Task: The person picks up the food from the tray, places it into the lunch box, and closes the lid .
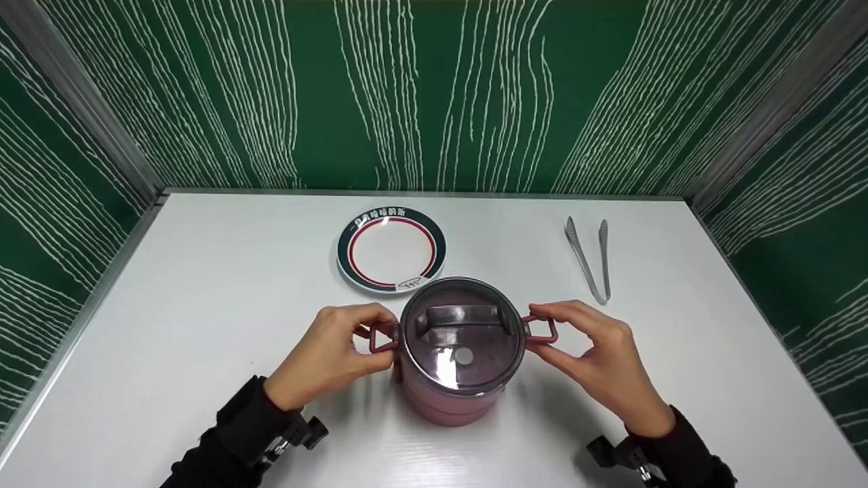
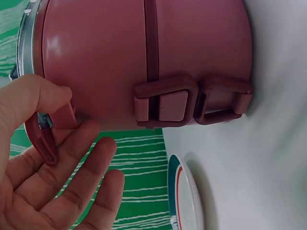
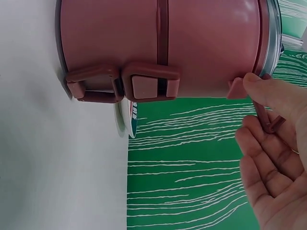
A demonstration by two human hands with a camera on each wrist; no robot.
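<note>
A dusky-pink tiered lunch container stands upright on the table, with side clasps along its wall. Its see-through lid carries a raised handle across the top. At the left, my left hand pinches the upper clasp, which is swung outward from the wall. On the opposite side my right hand holds the other upper clasp between thumb and fingers, also swung out. Lower clasps lie flat against the container in the left wrist view; matching lower clasps show in the right wrist view.
Just behind the container lies a white plate with a dark green rim and a red ring. Metal tongs lie spread at the back right of the white table. Green panels with white wavy lines enclose the back and sides.
</note>
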